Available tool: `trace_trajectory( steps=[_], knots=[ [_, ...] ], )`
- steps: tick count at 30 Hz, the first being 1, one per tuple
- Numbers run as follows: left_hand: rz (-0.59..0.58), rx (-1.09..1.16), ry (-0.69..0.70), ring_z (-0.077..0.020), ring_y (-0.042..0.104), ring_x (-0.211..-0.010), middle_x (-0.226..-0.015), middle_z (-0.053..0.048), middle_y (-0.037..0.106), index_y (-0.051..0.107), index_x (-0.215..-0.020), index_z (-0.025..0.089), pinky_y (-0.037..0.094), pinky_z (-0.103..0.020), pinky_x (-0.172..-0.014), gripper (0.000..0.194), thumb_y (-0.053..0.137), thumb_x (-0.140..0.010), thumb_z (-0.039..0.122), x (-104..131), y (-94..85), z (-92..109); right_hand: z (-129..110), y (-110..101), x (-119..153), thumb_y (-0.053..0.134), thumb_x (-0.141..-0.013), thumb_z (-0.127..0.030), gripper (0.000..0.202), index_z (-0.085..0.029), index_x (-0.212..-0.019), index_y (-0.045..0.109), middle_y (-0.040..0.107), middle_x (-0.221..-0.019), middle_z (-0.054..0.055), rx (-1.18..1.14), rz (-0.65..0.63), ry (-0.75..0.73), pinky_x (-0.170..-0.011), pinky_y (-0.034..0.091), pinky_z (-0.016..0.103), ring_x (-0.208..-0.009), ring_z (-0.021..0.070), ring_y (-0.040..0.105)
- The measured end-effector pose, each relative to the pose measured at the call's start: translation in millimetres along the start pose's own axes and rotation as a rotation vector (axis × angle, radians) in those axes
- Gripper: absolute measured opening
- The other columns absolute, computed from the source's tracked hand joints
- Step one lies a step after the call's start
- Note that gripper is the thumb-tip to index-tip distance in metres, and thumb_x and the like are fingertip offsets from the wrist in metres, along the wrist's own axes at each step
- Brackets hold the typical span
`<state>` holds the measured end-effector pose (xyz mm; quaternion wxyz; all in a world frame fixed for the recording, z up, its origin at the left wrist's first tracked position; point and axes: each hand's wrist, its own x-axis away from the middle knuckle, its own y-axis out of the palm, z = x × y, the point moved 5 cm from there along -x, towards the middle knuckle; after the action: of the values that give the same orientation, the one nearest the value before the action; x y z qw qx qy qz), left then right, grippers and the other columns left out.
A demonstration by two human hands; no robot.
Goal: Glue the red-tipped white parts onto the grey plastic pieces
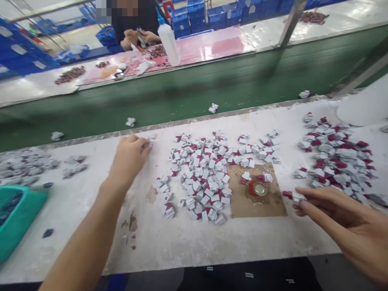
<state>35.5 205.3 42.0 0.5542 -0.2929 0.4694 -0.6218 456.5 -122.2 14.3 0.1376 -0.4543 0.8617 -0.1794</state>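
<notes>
My right hand (330, 214) pinches a small white and dark-red part (296, 196) between thumb and fingers, just right of a brown cardboard piece (257, 210). On the cardboard sit a red-rimmed round cap (258, 188) and a few loose parts. My left hand (129, 157) is near the table's far edge, its fingers curled together; a small grey-white piece (151, 137) lies at its fingertips, and what the fingers hold is hidden. Between my hands spreads a large heap of white and dark-red parts (206, 173). Another such heap (336, 157) is at the right.
A teal bin (27, 214) stands at the left edge, below grey parts (27, 165). Beyond the table runs a green belt (169, 101) carrying scattered parts. Across it, a person (136, 24) works near a white bottle (169, 42). A white cylindrical object (366, 105) is far right.
</notes>
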Motion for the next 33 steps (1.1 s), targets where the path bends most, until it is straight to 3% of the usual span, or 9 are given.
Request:
trace_trajectory(
  steps=[4,7,10,13,17,22,29,33],
  knots=[
    [0.028,0.2,-0.106,-0.046,0.076,-0.126,-0.108,-0.005,0.081,0.074,-0.098,0.032,0.055,-0.072,-0.122,0.03,0.079,-0.098,0.061,18.8,-10.4,19.2,-22.9,20.6,0.6,0.095,-0.1,-0.047,0.016,-0.038,-0.114,0.096,0.088,-0.109,0.005,-0.091,-0.025,-0.008,-0.075,0.077,0.026,-0.087,0.0234,0.088],
    [0.012,0.401,-0.193,-0.0387,0.082,-0.11,-0.107,0.003,0.086,0.08,-0.108,0.036,0.067,-0.066,-0.11,0.026,0.091,-0.095,0.055,51.9,-9.8,44.4,-27.5,33.3,2.2,0.091,-0.105,-0.041,0.015,-0.037,-0.119,0.095,0.088,-0.115,0.006,-0.13,-0.069,-0.013,-0.078,0.078,0.028,-0.095,0.0241,0.089],
    [-0.036,0.591,-0.227,-0.0324,0.083,-0.105,-0.105,0.003,0.087,0.085,-0.109,0.036,0.072,-0.055,-0.103,0.022,0.096,-0.094,0.046,91.2,1.6,72.6,-27.2,43.3,2.9,0.088,-0.108,-0.035,0.016,-0.037,-0.122,0.094,0.088,-0.118,0.005,-0.143,-0.115,-0.028,-0.084,0.077,0.027,-0.099,0.0225,0.089],
    [-0.101,0.758,-0.259,-0.0286,0.083,-0.102,-0.111,-0.002,0.087,0.086,-0.113,0.032,0.073,-0.043,-0.092,0.025,0.096,-0.097,0.05,126.6,18.0,93.4,-27.7,48.5,0.9,0.085,-0.11,-0.03,0.016,-0.036,-0.123,0.093,0.088,-0.116,0.004,-0.092,-0.13,-0.062,-0.085,0.076,0.025,-0.1,0.0205,0.087],
    [-0.126,0.812,-0.233,-0.0246,0.081,-0.097,-0.109,-0.004,0.085,0.087,-0.115,0.032,0.07,-0.033,-0.084,0.023,0.094,-0.101,0.048,157.0,28.3,112.0,-31.1,49.6,-1.5,0.083,-0.11,-0.026,0.017,-0.033,-0.122,0.092,0.088,-0.109,0.003,-0.041,-0.145,-0.117,-0.082,0.075,0.025,-0.095,0.0193,0.086],
    [-0.192,0.842,-0.085,-0.0191,0.079,-0.089,-0.105,-0.002,0.084,0.088,-0.117,0.034,0.068,-0.026,-0.079,0.009,0.086,-0.108,0.033,169.8,33.7,137.6,-31.8,48.6,-0.4,0.081,-0.11,-0.021,0.021,-0.032,-0.124,0.091,0.088,-0.111,0.002,-0.022,-0.138,-0.153,-0.083,0.074,0.023,-0.098,0.0182,0.086],
    [-0.31,1.089,-0.1,-0.0157,0.08,-0.094,-0.105,-0.001,0.083,0.086,-0.116,0.031,0.068,-0.023,-0.087,0.007,0.082,-0.11,0.027,170.2,62.2,180.8,-28.6,42.0,1.0,0.09,-0.107,-0.025,0.021,-0.039,-0.121,0.095,0.092,-0.118,0.0,-0.253,-0.079,-0.008,-0.093,0.076,0.027,-0.106,0.0208,0.09],
    [-0.484,1.335,-0.182,-0.0172,0.085,-0.103,-0.109,-0.004,0.088,0.084,-0.12,0.027,0.071,-0.024,-0.091,0.01,0.084,-0.111,0.029,166.1,86.1,208.0,-25.2,47.9,1.2,0.093,-0.107,-0.034,0.016,-0.038,-0.122,0.096,0.093,-0.126,0.003,-0.516,-0.176,0.112,-0.102,0.077,0.033,-0.118,0.0264,0.091]
  ],
)
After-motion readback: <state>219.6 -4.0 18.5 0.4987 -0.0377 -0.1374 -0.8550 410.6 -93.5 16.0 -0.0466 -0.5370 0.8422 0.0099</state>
